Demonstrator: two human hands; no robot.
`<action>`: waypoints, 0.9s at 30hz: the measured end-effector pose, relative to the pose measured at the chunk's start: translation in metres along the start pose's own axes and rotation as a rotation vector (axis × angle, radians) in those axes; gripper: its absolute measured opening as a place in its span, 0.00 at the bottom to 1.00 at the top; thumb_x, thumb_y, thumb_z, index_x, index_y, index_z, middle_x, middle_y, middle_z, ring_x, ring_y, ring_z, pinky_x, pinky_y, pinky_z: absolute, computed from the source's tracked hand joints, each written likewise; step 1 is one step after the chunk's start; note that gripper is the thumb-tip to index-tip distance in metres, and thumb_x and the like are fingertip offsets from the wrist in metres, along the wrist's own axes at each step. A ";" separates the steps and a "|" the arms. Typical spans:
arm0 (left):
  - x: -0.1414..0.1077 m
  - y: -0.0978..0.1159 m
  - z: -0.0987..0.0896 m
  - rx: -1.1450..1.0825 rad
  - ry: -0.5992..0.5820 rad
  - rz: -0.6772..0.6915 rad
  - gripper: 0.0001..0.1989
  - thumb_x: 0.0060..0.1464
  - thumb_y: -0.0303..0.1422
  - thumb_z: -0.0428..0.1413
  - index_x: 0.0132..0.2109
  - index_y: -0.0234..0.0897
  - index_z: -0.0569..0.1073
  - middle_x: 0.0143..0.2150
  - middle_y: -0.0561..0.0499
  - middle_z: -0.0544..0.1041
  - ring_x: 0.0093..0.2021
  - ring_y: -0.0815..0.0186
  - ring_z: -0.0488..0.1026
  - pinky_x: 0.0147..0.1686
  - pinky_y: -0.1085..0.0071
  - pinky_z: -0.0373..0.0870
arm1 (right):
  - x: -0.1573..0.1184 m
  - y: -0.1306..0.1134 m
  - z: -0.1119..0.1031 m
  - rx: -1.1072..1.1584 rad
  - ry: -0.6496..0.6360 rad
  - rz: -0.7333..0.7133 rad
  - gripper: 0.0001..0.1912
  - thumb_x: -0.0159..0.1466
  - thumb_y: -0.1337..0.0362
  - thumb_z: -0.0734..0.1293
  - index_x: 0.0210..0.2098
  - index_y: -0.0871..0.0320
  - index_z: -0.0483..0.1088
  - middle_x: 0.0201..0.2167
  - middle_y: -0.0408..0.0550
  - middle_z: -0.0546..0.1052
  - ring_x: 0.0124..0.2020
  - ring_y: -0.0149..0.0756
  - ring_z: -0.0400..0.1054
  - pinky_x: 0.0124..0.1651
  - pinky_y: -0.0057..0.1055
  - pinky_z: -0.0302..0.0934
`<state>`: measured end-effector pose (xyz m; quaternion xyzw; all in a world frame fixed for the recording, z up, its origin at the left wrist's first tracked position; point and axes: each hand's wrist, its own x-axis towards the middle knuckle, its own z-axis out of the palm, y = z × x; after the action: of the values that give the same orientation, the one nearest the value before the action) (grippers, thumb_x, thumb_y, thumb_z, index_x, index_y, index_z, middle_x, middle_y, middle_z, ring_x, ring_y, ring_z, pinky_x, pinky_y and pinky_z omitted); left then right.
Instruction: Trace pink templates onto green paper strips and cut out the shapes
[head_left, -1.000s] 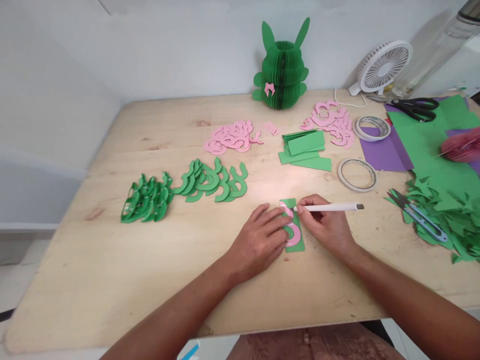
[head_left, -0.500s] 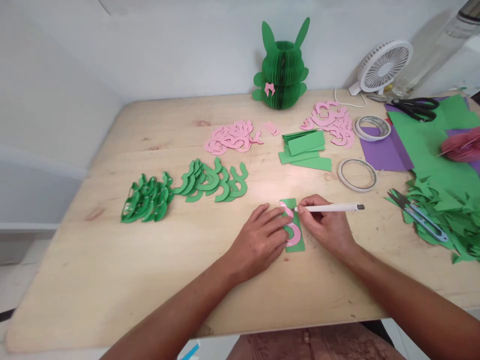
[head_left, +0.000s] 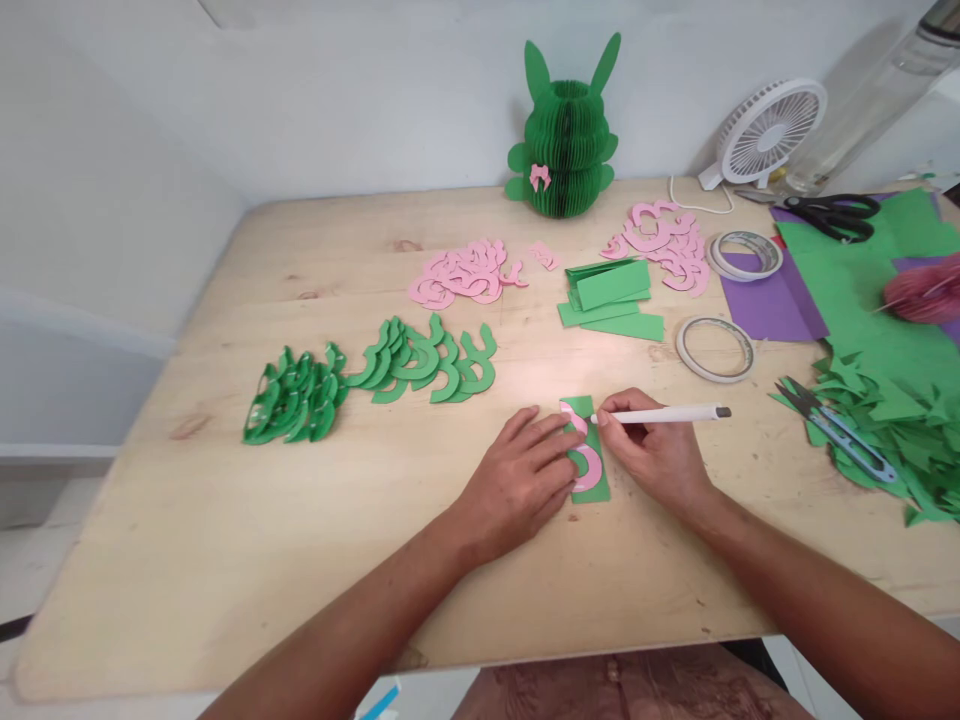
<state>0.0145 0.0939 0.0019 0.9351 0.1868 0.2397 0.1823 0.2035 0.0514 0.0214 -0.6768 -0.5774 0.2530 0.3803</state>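
My left hand (head_left: pixel 525 475) lies flat with fingers stretched, its fingertips pressing a curved pink paper cutout (head_left: pixel 590 468) onto a green paper strip (head_left: pixel 597 492). In my right hand (head_left: pixel 652 450) is a white pen (head_left: pixel 664 415) with a dark end cap, gripped between thumb and fingers. The pen's tip rests at the cutout's upper right edge, over the green strip. Part of the cutout is hidden under my left fingers.
Green curved cutouts (head_left: pixel 427 365), a pink pile (head_left: pixel 465 272) and green strips (head_left: pixel 611 295) lie beyond my hands. Tape rolls (head_left: pixel 715 376), small snips (head_left: pixel 847 435) and green scraps (head_left: pixel 922 450) are to the right. A green paper figure (head_left: pixel 566 150) and white fan (head_left: pixel 772 135) stand behind.
The pen tip has shifted very slightly to the right along the cutout's edge. My left hand stays in place.
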 end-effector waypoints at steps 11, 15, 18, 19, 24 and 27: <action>0.000 0.000 -0.001 0.007 -0.014 0.001 0.06 0.59 0.27 0.51 0.37 0.38 0.73 0.52 0.49 0.76 0.60 0.60 0.66 0.63 0.56 0.56 | 0.000 0.000 0.000 -0.025 0.005 -0.007 0.05 0.60 0.65 0.63 0.27 0.57 0.67 0.19 0.40 0.68 0.19 0.28 0.58 0.21 0.25 0.53; 0.000 0.000 0.000 0.003 -0.014 0.001 0.06 0.59 0.28 0.52 0.36 0.38 0.73 0.52 0.50 0.76 0.59 0.60 0.66 0.63 0.56 0.56 | -0.001 0.000 -0.001 -0.014 0.011 0.005 0.05 0.59 0.65 0.63 0.27 0.57 0.67 0.20 0.40 0.68 0.19 0.27 0.58 0.21 0.25 0.52; 0.000 -0.001 0.000 -0.002 -0.006 0.003 0.05 0.58 0.27 0.52 0.36 0.38 0.73 0.52 0.51 0.76 0.59 0.60 0.66 0.63 0.57 0.55 | -0.001 0.000 -0.001 -0.017 0.012 0.016 0.05 0.59 0.66 0.63 0.27 0.57 0.67 0.19 0.40 0.67 0.18 0.27 0.57 0.21 0.25 0.51; 0.000 -0.001 0.000 -0.001 -0.004 0.003 0.05 0.58 0.27 0.52 0.36 0.38 0.73 0.52 0.51 0.76 0.59 0.60 0.66 0.63 0.57 0.55 | -0.001 0.000 -0.001 -0.015 0.009 0.016 0.05 0.59 0.66 0.63 0.27 0.57 0.67 0.19 0.40 0.67 0.18 0.27 0.58 0.21 0.25 0.51; 0.000 0.000 0.000 0.005 -0.003 0.003 0.05 0.58 0.27 0.52 0.36 0.38 0.73 0.52 0.50 0.77 0.59 0.60 0.67 0.63 0.57 0.55 | 0.000 -0.002 -0.002 0.003 0.008 0.019 0.04 0.59 0.66 0.63 0.27 0.57 0.67 0.18 0.40 0.67 0.18 0.28 0.58 0.21 0.25 0.53; 0.000 0.000 0.000 0.007 -0.006 0.007 0.05 0.58 0.27 0.52 0.36 0.38 0.73 0.52 0.50 0.76 0.59 0.60 0.66 0.63 0.57 0.55 | 0.000 -0.003 -0.002 0.019 0.026 0.023 0.05 0.59 0.65 0.63 0.27 0.57 0.67 0.19 0.40 0.68 0.19 0.28 0.58 0.21 0.25 0.53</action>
<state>0.0140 0.0940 0.0018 0.9371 0.1839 0.2371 0.1786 0.2031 0.0514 0.0250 -0.6829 -0.5621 0.2542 0.3912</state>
